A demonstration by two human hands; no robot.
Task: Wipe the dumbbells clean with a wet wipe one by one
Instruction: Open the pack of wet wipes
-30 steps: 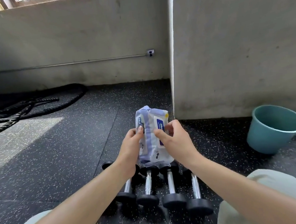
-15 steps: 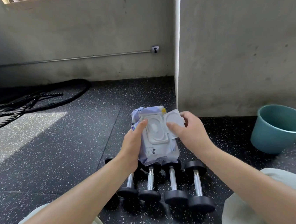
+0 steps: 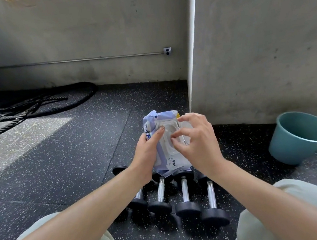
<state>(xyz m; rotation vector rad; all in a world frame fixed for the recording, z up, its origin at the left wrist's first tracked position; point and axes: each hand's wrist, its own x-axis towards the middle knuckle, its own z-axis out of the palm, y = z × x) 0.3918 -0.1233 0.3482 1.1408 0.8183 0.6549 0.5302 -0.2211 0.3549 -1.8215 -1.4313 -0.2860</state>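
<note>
Several small dumbbells (image 3: 185, 191) with black ends and chrome handles lie side by side on the floor between my knees. Above them my left hand (image 3: 147, 156) grips the left side of a pale purple wet wipe pack (image 3: 170, 161). The pack's white lid is flipped open to the right. My right hand (image 3: 195, 141) is over the dispenser opening, fingers curled with their tips at the opening and the thumb at the pack's top edge. No wipe shows outside the pack.
A teal bucket (image 3: 300, 138) stands on the floor at the right by the concrete wall corner (image 3: 192, 57). Thick black ropes (image 3: 25, 108) lie at the far left. The floor is black speckled rubber.
The pack's lid has been flipped open. My right hand moved from the lid onto the dispenser opening, and the pack was turned so its front faces me.
</note>
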